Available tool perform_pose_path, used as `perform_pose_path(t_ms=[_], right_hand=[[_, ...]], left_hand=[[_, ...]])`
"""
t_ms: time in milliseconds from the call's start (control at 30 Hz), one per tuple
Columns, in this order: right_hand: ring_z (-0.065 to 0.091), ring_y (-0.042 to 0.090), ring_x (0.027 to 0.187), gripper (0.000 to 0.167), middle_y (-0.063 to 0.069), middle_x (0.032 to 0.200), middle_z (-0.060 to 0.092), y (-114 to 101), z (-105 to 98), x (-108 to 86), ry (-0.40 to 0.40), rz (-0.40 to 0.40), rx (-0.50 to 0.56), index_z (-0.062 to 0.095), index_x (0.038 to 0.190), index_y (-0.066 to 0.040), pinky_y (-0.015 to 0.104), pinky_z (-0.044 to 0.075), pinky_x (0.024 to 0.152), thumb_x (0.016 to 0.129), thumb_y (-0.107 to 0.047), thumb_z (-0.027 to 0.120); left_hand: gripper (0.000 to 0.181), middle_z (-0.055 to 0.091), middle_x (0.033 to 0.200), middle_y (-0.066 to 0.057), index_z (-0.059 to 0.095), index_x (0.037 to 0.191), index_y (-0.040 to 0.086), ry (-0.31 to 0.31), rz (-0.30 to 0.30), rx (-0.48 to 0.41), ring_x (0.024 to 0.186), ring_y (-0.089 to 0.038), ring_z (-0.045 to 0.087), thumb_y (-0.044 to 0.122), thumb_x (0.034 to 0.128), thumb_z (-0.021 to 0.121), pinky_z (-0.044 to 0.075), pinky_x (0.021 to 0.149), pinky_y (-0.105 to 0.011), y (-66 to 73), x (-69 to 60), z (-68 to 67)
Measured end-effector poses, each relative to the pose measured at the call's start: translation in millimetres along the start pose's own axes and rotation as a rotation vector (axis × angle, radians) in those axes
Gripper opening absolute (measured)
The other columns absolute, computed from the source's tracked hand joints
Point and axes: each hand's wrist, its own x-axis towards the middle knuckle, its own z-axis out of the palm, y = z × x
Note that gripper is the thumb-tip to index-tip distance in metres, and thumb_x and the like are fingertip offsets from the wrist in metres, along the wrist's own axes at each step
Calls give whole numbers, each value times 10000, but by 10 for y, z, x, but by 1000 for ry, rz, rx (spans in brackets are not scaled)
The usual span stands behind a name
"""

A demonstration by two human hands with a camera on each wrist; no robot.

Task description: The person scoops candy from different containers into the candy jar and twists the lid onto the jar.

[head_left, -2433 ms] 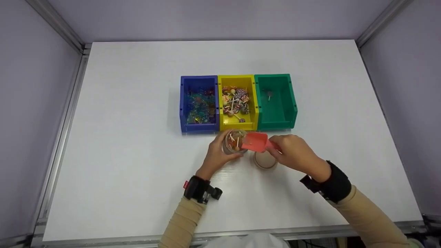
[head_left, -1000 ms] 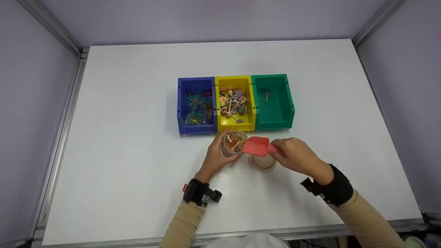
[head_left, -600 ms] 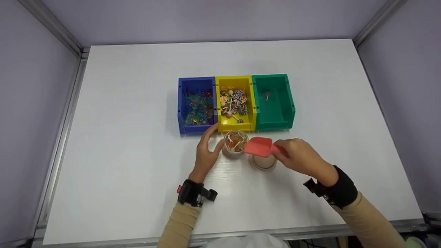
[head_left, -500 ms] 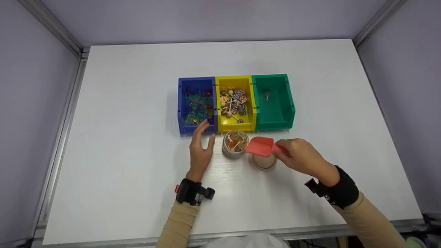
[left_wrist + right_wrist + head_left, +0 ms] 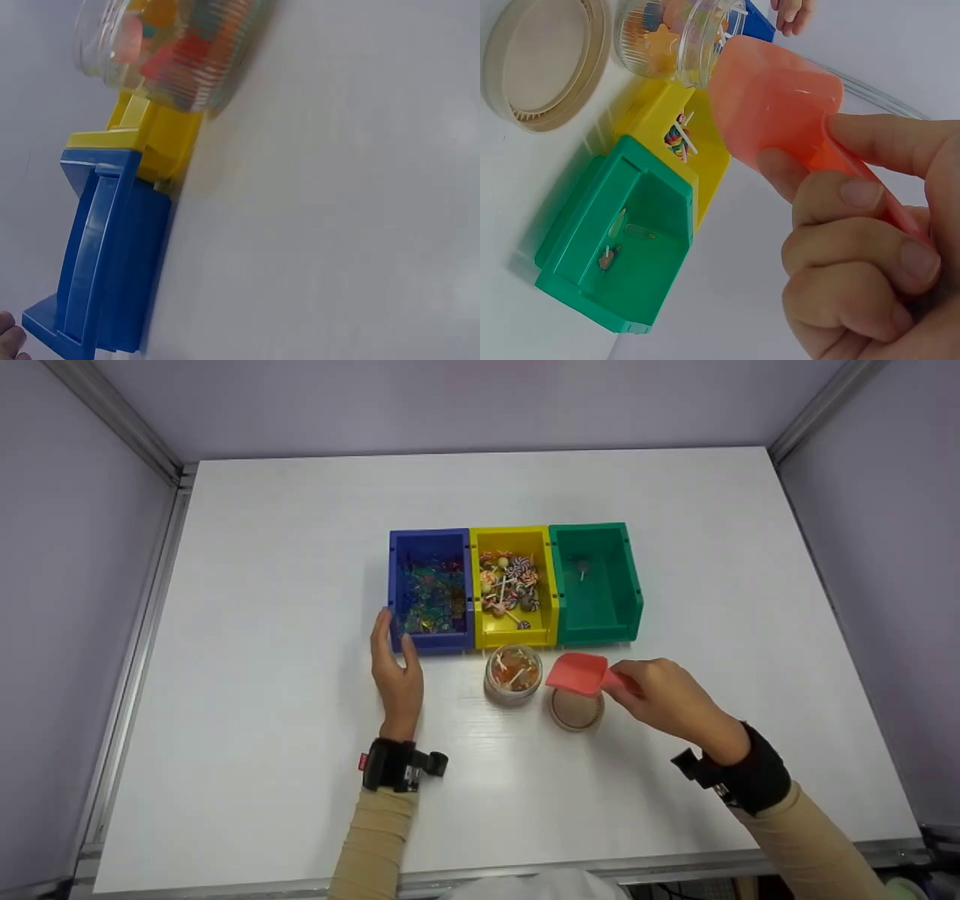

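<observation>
My right hand (image 5: 664,697) grips the handle of a red plastic scoop (image 5: 577,673), its fingers curled round it in the right wrist view. The scoop hangs partly over a round beige lid (image 5: 575,712), and no load shows in it. Just left of the scoop stands an open glass jar (image 5: 513,675) holding colourful pieces and several white sticks. My left hand (image 5: 397,690) is off the jar, fingers extended, by the front left corner of the blue bin (image 5: 433,643). Whether it touches that bin, I cannot tell.
Side by side behind the jar stand three bins. The blue one holds translucent coloured pieces, the yellow bin (image 5: 515,637) small lollipops (image 5: 512,581). In the green bin (image 5: 600,634), a small lollipop (image 5: 583,568) lies near the back. White table (image 5: 262,697) surrounds them.
My left hand has let go of the jar and moved left to the blue bin's corner. The scoop in my right hand has shifted slightly right, away from the jar.
</observation>
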Motion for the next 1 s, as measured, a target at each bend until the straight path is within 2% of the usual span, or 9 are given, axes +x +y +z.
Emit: perform_pose_path(t_ms=[167, 300, 433, 533, 767, 867, 1000], right_hand=[[375, 98, 534, 199, 17, 550, 430, 72, -51, 4, -2, 54, -19, 666, 863, 28, 192, 294, 512, 925, -158, 632], [353, 107, 525, 219, 14, 549, 391, 160, -79, 27, 34, 85, -32, 638, 819, 25, 202, 277, 511, 929, -165, 630], [316, 109, 515, 238, 3, 548, 339, 247, -97, 69, 66, 106, -32, 594, 773, 14, 205, 250, 509, 933, -160, 626], [319, 117, 510, 236, 11, 544, 352, 306, -105, 116, 85, 118, -32, 600, 791, 30, 210, 249, 509, 936, -156, 619], [356, 144, 514, 199, 76, 550, 449, 440, -58, 300, 167, 151, -27, 643, 881, 88, 226, 252, 506, 926, -101, 602], [379, 168, 524, 188, 119, 571, 492, 474, -6, 413, 199, 179, -8, 641, 880, 106, 239, 256, 500, 918, -68, 581], [439, 206, 550, 213, 190, 625, 571, 495, 77, 574, 246, 242, 3, 643, 824, 105, 249, 294, 503, 916, -66, 555]], left_hand=[[502, 323, 1565, -170, 294, 1496, 10, -42, -145, -25, 1485, -292, 276, 172, 1036, 412, 244, 1242, -406, -66, 162, -41], [511, 278, 1595, -142, 258, 1519, 41, -119, -257, -83, 1501, -271, 246, 214, 1052, 374, 235, 1248, -386, -105, 295, -51], [515, 239, 1616, -109, 225, 1537, 78, -196, -343, -129, 1510, -250, 230, 239, 1062, 340, 229, 1254, -376, -117, 397, -52], [513, 226, 1622, -98, 221, 1542, 103, -223, -388, -142, 1515, -241, 218, 262, 1064, 326, 221, 1257, -377, -131, 444, -47], [519, 239, 1618, -91, 230, 1542, 130, -243, -443, -140, 1514, -228, 223, 315, 1064, 313, 230, 1255, -364, -144, 487, -40], [518, 251, 1612, -102, 230, 1539, 103, -250, -432, -132, 1512, -234, 229, 301, 1066, 307, 231, 1254, -369, -155, 490, -36], [511, 284, 1595, -134, 241, 1528, 53, -259, -388, -76, 1499, -260, 259, 273, 1070, 297, 248, 1248, -387, -163, 490, -22]])
